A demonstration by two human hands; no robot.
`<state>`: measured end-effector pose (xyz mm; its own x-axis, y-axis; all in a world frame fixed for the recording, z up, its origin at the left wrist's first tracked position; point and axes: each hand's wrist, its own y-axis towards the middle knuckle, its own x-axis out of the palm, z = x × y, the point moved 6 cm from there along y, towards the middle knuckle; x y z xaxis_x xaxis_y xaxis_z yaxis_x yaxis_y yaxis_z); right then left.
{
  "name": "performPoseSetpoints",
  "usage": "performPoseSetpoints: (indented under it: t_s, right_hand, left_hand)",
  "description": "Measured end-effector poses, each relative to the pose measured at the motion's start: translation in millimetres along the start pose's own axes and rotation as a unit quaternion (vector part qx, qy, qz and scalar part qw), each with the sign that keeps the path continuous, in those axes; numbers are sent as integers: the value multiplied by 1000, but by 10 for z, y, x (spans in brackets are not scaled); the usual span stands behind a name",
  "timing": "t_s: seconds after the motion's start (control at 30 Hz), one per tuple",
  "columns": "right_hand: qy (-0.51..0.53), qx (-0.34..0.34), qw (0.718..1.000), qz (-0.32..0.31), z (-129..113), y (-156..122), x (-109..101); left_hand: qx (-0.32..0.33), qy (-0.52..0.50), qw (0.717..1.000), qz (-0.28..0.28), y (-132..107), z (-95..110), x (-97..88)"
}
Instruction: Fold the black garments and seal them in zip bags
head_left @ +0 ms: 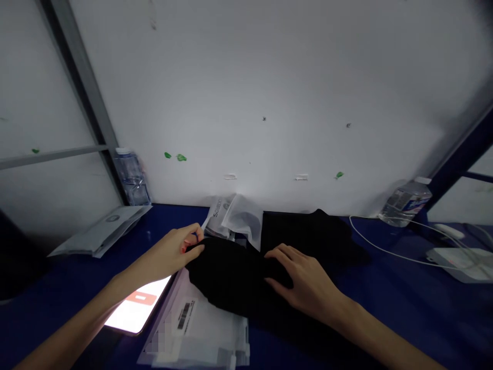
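A black cloth garment (pixel 231 272) lies bunched and partly folded in front of me; its exact kind cannot be made out. My left hand (pixel 181 252) has its fingers curled and pinches the garment's left edge between thumb and fingers. On the garment's right part, my right hand (pixel 300 275) bends its fingers and thumb round a fold of the fabric. More black fabric (pixel 308 236) spreads behind the right hand; whether it is the same piece I cannot tell. Under the garment's near left edge lie clear zip bags (pixel 208 334) with a barcode label.
A lit phone (pixel 134 308) lies under my left forearm. Printed plastic packages (pixel 234 216) stand against the wall, with another flat package (pixel 106 228) at left. Water bottles (pixel 133 177) stand in both back corners. A white cable (pixel 385 249) runs to a white box (pixel 458 262) at right.
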<state>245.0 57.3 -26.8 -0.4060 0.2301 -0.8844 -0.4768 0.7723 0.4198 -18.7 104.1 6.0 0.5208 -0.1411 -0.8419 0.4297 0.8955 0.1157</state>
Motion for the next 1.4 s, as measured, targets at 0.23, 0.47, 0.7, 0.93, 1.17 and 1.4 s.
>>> performPoseSetpoints:
  t_s: [0.23, 0.47, 0.7, 0.93, 1.17, 1.4]
  right_hand:
    - [87, -73, 992, -55, -258, -49, -66]
    - [110, -71, 979, -158, -323, -92, 64]
    - [173, -47, 983, -45, -172, -68, 11]
    - [259, -115, 957, -56, -366, -50, -40]
    - [196, -116, 973, -31, -295, -54, -95]
    - [179, -17, 966, 184, 100, -63, -508]
  left_hand:
    - [-30, -118, 991, 50, 23, -43, -68]
    - [-19, -195, 981, 12, -2, -65, -65]
    - [7, -361, 933, -9, -29, 102, -67]
    - [46, -442, 881, 160, -113, 53, -347]
    - [30, -458, 875, 155, -107, 76, -270]
    - [230, -460, 858, -21, -187, 386, -151]
